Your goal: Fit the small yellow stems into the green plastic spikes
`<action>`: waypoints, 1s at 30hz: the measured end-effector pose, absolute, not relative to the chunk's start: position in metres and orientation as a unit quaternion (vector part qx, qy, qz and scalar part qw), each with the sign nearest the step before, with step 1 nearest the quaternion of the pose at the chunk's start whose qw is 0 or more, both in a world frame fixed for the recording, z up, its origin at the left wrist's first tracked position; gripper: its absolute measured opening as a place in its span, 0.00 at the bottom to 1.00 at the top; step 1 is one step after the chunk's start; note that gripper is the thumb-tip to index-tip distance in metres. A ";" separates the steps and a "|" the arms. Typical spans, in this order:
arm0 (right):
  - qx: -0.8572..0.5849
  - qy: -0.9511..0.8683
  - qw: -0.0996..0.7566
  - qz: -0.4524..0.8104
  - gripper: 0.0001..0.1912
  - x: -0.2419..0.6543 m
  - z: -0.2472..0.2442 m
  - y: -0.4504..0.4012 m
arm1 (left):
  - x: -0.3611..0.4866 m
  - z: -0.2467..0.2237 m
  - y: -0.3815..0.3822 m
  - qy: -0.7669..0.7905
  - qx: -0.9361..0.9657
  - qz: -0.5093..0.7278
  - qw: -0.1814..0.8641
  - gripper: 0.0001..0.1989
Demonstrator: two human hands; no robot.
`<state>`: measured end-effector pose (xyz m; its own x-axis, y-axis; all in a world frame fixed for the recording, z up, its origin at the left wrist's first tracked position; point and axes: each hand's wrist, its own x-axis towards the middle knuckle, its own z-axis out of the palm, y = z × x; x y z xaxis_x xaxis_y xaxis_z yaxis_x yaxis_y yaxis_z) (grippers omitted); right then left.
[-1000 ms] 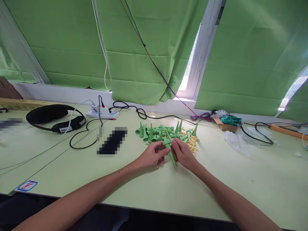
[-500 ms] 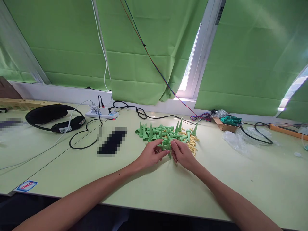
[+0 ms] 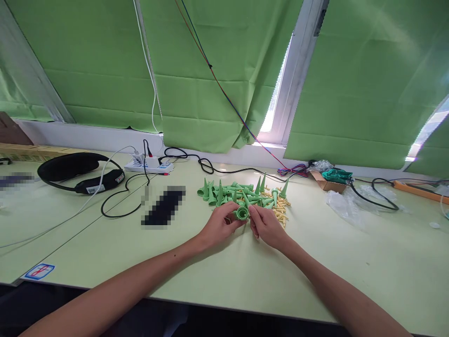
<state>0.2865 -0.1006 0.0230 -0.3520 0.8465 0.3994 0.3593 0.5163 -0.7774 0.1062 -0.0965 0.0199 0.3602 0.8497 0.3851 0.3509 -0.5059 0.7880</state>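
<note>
Between thumb and fingers, my left hand (image 3: 223,221) holds a green plastic cone-shaped spike (image 3: 242,214). Its round open end faces me, showing an inner ring, and its pointed part is hidden. Right beside that rim, my right hand (image 3: 264,223) has its fingers pinched together; whatever is in them is too hidden to make out. Behind both hands lies a pile of similar green spikes (image 3: 220,194), some standing point up, others on their sides. Small yellow plastic pieces (image 3: 281,216) are scattered at the right of the pile.
A black neckband-like device (image 3: 100,181) and a white power strip (image 3: 149,164) stand to the left, with cables around them. A dark pixelated patch (image 3: 164,206) is left of the pile. At the right are a small cardboard box (image 3: 329,185) and clear plastic bags (image 3: 345,206).
The green spike in my left hand has tilted so its open end turns more toward me. The point seen below the hands is no longer visible. My right hand has barely moved.
</note>
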 end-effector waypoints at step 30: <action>-0.369 -0.734 0.457 0.339 0.21 0.284 0.021 -0.102 | 0.113 0.027 -0.095 0.351 0.553 0.370 0.659 0.26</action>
<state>0.2845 -0.1024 0.0206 -0.3087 0.8528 0.4212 0.2321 0.4970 -0.8362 0.1127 -0.0954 0.0268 0.4786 0.8764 -0.0533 -0.0995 0.1144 0.9884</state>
